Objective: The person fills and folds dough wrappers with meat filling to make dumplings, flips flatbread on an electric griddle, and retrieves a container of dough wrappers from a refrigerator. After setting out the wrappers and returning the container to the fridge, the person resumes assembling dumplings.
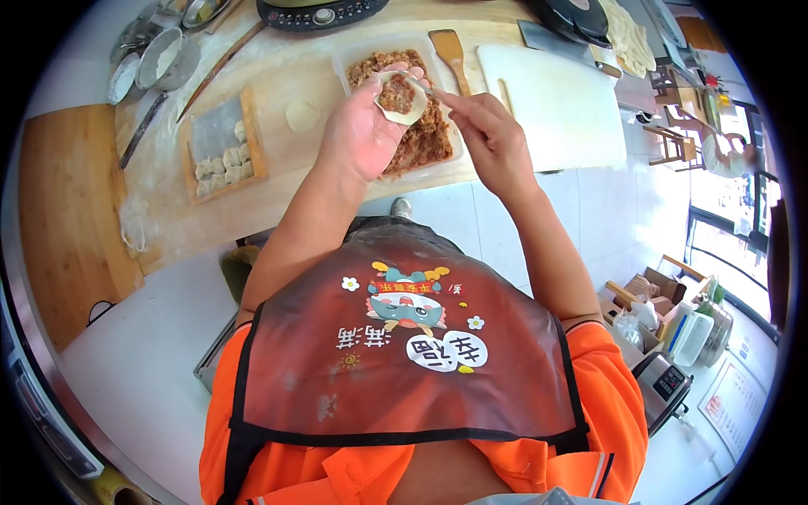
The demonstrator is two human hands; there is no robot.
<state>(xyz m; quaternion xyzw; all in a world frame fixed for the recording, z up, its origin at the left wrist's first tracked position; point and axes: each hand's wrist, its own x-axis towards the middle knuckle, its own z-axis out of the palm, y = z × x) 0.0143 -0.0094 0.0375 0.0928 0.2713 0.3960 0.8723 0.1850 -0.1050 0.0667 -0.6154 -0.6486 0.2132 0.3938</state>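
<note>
The dumpling wrapper (403, 116) sits in the left hand (364, 135), which is turned palm up and holds it on the fingers, with the thumb at the wrapper's left rim. A round patch of meat filling (397, 95) covers the wrapper's middle, leaving a pale border around it. The right hand (495, 141) is just beside it, back upward, fingers pinched together on a slim implement (436, 91), mostly hidden, that reaches toward the wrapper's right rim. The two hands are near each other but apart, with the wrapper between them.

Both are raised over the plastic container (457, 149), which holds more meat mixture (429, 150) and stands close to the near edge of the surface (311, 50). A wooden spatula (450, 52) lies by the container's far right corner; farther right, a white cutting board (555, 109) extends to the near edge. Left of the left hand, a loose wrapper (301, 117) lies flat on the surface. Beyond that, toward the surface's near left corner, a wood-framed tray (227, 191) holds shaped dumplings (225, 166), grouped mainly at its near right corner.
</note>
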